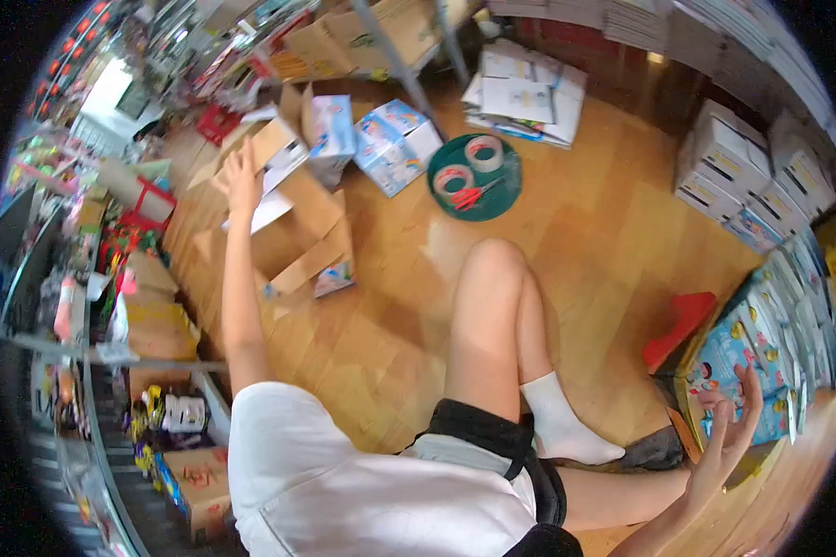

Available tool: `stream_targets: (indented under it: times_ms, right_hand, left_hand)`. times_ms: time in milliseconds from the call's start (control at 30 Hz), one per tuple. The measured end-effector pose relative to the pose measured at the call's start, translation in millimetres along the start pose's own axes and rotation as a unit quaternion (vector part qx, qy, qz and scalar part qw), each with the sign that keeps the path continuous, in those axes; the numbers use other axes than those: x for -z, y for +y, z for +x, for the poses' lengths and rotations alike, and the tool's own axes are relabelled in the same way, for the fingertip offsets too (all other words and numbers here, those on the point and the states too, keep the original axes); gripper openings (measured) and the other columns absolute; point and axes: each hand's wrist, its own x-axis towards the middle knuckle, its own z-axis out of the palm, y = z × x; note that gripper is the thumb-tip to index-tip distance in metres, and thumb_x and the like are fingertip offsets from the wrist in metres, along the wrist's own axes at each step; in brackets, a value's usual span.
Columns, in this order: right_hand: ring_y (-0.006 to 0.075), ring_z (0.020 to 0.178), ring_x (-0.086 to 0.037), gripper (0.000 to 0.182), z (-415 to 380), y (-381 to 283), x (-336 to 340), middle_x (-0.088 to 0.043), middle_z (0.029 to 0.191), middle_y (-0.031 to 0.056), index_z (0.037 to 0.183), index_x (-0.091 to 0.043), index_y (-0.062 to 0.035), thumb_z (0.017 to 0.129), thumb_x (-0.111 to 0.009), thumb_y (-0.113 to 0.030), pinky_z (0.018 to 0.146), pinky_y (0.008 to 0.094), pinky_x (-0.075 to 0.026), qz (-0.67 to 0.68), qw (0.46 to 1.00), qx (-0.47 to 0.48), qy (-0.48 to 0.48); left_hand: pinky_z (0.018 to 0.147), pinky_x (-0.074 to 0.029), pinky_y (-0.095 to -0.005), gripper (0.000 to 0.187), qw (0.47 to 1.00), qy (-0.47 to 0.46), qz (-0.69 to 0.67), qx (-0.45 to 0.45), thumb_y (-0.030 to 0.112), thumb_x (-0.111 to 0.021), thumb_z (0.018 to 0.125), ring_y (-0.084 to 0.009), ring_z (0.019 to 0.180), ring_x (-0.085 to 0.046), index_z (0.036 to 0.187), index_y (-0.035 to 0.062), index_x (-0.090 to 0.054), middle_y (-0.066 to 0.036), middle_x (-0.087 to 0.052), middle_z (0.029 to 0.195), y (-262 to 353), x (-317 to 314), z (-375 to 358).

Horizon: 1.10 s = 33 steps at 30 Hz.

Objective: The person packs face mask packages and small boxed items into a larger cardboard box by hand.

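My left hand [241,178] reaches out to the far left, its fingers stretched over a flap of an open cardboard box [311,218]. White sheets or cartons show inside that box, close to the fingers. Low on the right, my right hand [732,422] has its fingers apart and is empty. Just beyond it stands a carton packed with blue printed packages [748,353], which the fingers overlap in this view.
On the wooden floor ahead lies a green round tray [478,206] with two tape rolls [483,153] and red scissors [469,197]. Blue-and-white boxes [385,148] sit beside it. White cartons [724,158] are stacked at right; loaded shelves [158,362] line the left.
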Motion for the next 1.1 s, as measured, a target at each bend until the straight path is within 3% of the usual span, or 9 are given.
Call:
stream_targets:
  times_ms: [67, 100, 133, 267, 400, 533, 833, 1000, 1100]
  right_hand:
    - [0.0168, 0.092, -0.061, 0.050, -5.8, 0.5, 8.4, -0.044, 0.137, 0.0154, 0.140, -0.035, 0.0025, 0.093, -0.053, -0.003, 0.089, 0.0305, -0.046, 0.000, 1.000, -0.013, 0.007]
    - [0.0163, 0.093, -0.061, 0.050, -7.2, 3.5, 10.5, -0.045, 0.136, 0.0142, 0.140, -0.036, 0.0020, 0.093, -0.054, -0.001, 0.089, 0.0300, -0.046, 0.010, 1.000, -0.022, 0.004]
    - [0.0158, 0.093, -0.061, 0.050, -8.3, 4.9, 13.6, -0.046, 0.136, 0.0130, 0.139, -0.037, 0.0015, 0.092, -0.055, 0.000, 0.089, 0.0295, -0.047, 0.018, 0.999, -0.029, 0.002]
    - [0.0154, 0.094, -0.062, 0.045, -11.0, 1.9, 12.5, -0.051, 0.130, 0.0112, 0.132, -0.044, 0.0017, 0.090, -0.057, 0.003, 0.089, 0.0302, -0.047, 0.030, 0.996, -0.082, -0.022]
    - [0.0234, 0.099, -0.062, 0.040, -5.1, -8.2, 3.8, -0.053, 0.126, 0.0139, 0.127, -0.050, -0.0009, 0.088, -0.060, -0.001, 0.088, 0.0358, -0.047, -0.071, 0.980, 0.016, -0.184]
    - [0.0288, 0.109, -0.058, 0.039, -8.1, -9.9, -13.3, -0.058, 0.121, 0.0139, 0.125, -0.053, -0.0016, 0.087, -0.063, -0.004, 0.091, 0.0381, -0.047, -0.143, 0.928, 0.118, -0.324]
    - [0.0341, 0.100, -0.061, 0.034, -107.0, 74.2, -61.1, -0.061, 0.111, 0.0148, 0.122, -0.054, -0.0033, 0.090, -0.062, -0.010, 0.086, 0.0417, -0.048, -0.016, 0.965, -0.052, -0.258]
    - [0.0368, 0.099, -0.060, 0.032, -126.5, 101.3, -42.7, -0.061, 0.110, 0.0167, 0.120, -0.055, -0.0029, 0.090, -0.061, -0.010, 0.084, 0.0431, -0.048, -0.028, 0.968, -0.163, -0.191]
    - [0.0375, 0.097, -0.060, 0.033, -114.8, 107.6, -32.2, -0.061, 0.110, 0.0176, 0.122, -0.056, -0.0046, 0.090, -0.060, -0.009, 0.084, 0.0440, -0.048, -0.081, 0.973, -0.162, -0.142]
  left_hand:
    - [0.104, -0.024, -0.0655, 0.109, 0.994, -0.054, -0.069, 0.059, 0.035, -0.084, 0.067, -0.0388, 0.130, -0.039, 0.154, 0.0245, -0.018, -0.018, -0.043, 0.141, 35.8, 9.7, 13.3]
    - [0.101, -0.022, -0.0717, 0.113, 0.969, 0.130, -0.208, -0.041, 0.041, -0.083, 0.067, -0.0414, 0.137, -0.030, 0.155, 0.0235, -0.014, -0.019, -0.031, 0.151, 56.0, 13.6, 28.8]
    - [0.101, -0.019, -0.0741, 0.112, 0.991, 0.065, -0.117, 0.030, 0.045, -0.081, 0.068, -0.0419, 0.140, -0.025, 0.155, 0.0225, -0.013, -0.018, -0.021, 0.156, 78.5, 19.7, 36.0]
    - [0.108, -0.019, -0.0662, 0.087, 0.928, 0.198, -0.296, -0.113, 0.041, -0.074, 0.078, -0.0368, 0.138, -0.030, 0.149, 0.0150, -0.031, -0.016, -0.030, 0.152, 218.4, 101.0, 67.5]
    - [0.109, -0.023, -0.0560, 0.067, 0.799, 0.150, -0.497, -0.303, 0.024, -0.070, 0.081, -0.0363, 0.132, -0.036, 0.140, 0.0108, -0.042, -0.017, -0.038, 0.144, 381.5, 168.7, 81.7]
    - [0.110, -0.027, -0.0511, 0.066, 0.705, 0.133, -0.556, -0.420, 0.029, -0.069, 0.083, -0.0360, 0.131, -0.039, 0.139, 0.0052, -0.041, -0.018, -0.042, 0.141, 545.0, 233.2, 101.9]
    - [0.108, -0.033, -0.0538, 0.094, 0.737, 0.001, -0.589, -0.331, 0.057, -0.075, 0.070, -0.0375, 0.130, -0.043, 0.136, -0.0016, -0.042, -0.023, -0.049, 0.135, 810.0, 275.8, 148.2]
    - [0.103, -0.038, -0.0520, 0.111, 0.792, 0.011, -0.488, -0.367, 0.077, -0.072, 0.057, -0.0373, 0.123, -0.049, 0.132, -0.0022, -0.049, -0.022, -0.052, 0.130, 839.3, 290.0, 173.7]
    - [0.102, -0.042, -0.0448, 0.102, 0.787, 0.006, -0.474, -0.394, 0.071, -0.077, 0.054, -0.0353, 0.118, -0.052, 0.123, -0.0025, -0.057, -0.021, -0.054, 0.124, 819.7, 304.0, 177.5]
